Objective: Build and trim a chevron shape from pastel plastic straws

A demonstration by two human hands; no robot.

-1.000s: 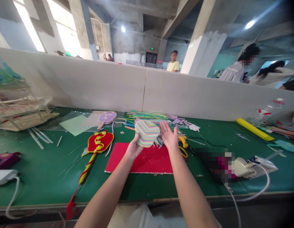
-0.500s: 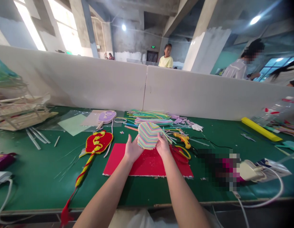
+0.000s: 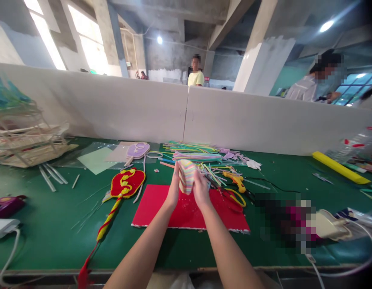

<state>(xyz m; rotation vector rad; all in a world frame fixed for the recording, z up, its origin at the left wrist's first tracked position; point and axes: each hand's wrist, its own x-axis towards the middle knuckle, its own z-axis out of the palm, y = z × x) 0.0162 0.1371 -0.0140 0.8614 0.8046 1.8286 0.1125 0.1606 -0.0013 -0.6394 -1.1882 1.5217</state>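
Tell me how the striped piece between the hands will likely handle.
The striped piece probably flexes somewhat, since it looks bowed between the left hand and right hand. Likely light for its size too, as it looks thin.

Craft workshop: glue gun point(image 3: 234, 180), loose coloured strips point(image 3: 198, 155).

In the middle of the frame, the striped piece point(image 3: 186, 178) is looking dull, but blur is hiding what it is made of. Below it, the red board point(image 3: 161, 212) is showing a smooth, matt top and a rough, crumbly front edge. The green table top point(image 3: 161, 253) is looking smooth and a bit shiny. On the left, the red fan point(image 3: 115, 184) is looking soft and fuzzy, like cloth. The clear plastic sheet point(image 3: 89, 147) behind it is shining. At the right, the bottle point(image 3: 352, 147) is looking like glossy, see-through plastic.
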